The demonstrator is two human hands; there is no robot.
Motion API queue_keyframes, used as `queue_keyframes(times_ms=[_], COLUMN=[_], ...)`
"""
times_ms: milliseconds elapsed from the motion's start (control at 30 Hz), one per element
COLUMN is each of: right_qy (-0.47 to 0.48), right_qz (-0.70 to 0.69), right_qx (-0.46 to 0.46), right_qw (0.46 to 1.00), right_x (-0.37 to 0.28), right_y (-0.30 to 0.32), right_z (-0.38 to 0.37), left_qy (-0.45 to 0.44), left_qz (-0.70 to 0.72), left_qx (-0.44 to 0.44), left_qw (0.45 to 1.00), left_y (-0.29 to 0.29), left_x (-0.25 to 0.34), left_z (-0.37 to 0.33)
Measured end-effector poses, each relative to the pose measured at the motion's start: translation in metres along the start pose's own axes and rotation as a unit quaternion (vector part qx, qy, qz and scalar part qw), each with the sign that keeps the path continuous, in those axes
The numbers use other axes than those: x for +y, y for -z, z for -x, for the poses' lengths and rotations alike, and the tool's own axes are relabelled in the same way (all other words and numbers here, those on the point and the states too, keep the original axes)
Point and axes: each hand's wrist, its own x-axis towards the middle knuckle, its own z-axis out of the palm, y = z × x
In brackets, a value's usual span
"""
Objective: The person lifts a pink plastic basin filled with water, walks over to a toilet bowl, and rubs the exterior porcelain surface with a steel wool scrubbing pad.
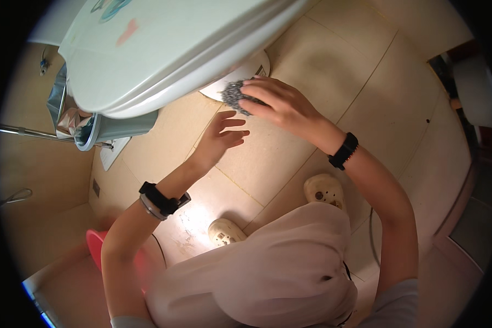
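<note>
A white toilet lid (147,65) fills the upper left, with its white base (216,87) meeting the tiled floor underneath. My right hand (281,106) grips a dark grey mesh scouring pad (232,97) beside that base. The pad appears to touch the base near the floor. Just below and to the left, my left hand (217,136) hovers over the tiles, fingers apart and holding nothing. Black bands circle both wrists.
A blue-grey bin (123,131) with crumpled contents stands left of the toilet. A metal bar (30,132) runs in from the left wall. A red basin (94,245) sits at lower left. Cream clogs (323,188) are on my feet, below my hands.
</note>
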Motion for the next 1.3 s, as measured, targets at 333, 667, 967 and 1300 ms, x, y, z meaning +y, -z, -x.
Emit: queue_keyframes(times_ms=[333,667,967,1300], right_qy=[0.183,0.176,0.15,0.133], right_qz=[0.05,0.093,0.079,0.054], right_qx=[0.105,0.221,0.215,0.154], right_qw=[0.976,0.955,0.962,0.978], right_x=[0.085,0.104,0.09,0.114], right_y=[-0.03,-0.057,-0.037,-0.057], right_z=[0.023,0.021,-0.008,0.035], left_qy=[-0.045,-0.123,-0.15,-0.047], left_qz=[0.237,0.222,0.179,0.17], left_qx=[0.06,0.155,0.108,0.183], left_qw=[0.969,0.955,0.966,0.967], left_y=[-0.038,-0.042,-0.027,-0.035], left_x=[0.025,0.021,0.046,0.021], left_z=[-0.053,-0.085,-0.065,-0.105])
